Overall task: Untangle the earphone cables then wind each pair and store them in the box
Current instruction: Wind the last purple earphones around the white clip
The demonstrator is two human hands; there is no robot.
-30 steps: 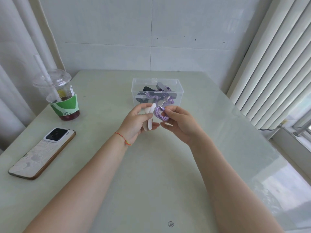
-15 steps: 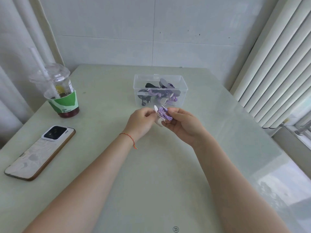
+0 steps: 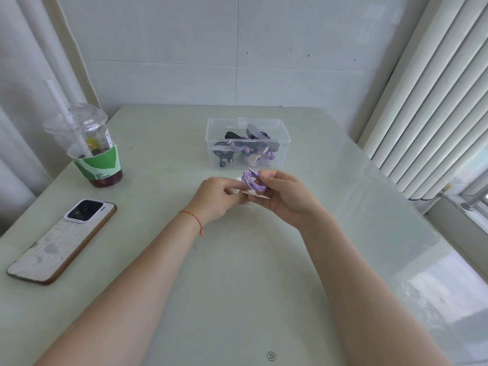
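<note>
A coiled purple earphone cable (image 3: pixel 251 181) with its silver plug sticking up is pinched in my right hand (image 3: pixel 286 196), just in front of the clear plastic box (image 3: pixel 282 133). My left hand (image 3: pixel 217 198) pinches a white strap (image 3: pixel 239 190) that runs under the coil. Both hands hover over the pale green table (image 3: pixel 237 273). Inside the box lie wound bundles of black earphones (image 3: pixel 223 151) and purple earphones (image 3: pixel 260 154), each held by a strap. Most of the white strap is hidden by my fingers.
A plastic drink cup (image 3: pixel 91 149) with a green sleeve and a straw stands at the left. A phone (image 3: pixel 62 240) lies face down near the left edge. White blinds (image 3: pixel 433 101) hang along the right side. A tiled wall stands behind the table.
My hands have dropped lower and nearer the table. The white strap, upright in my left hand a second ago, now lies under the purple coil.
</note>
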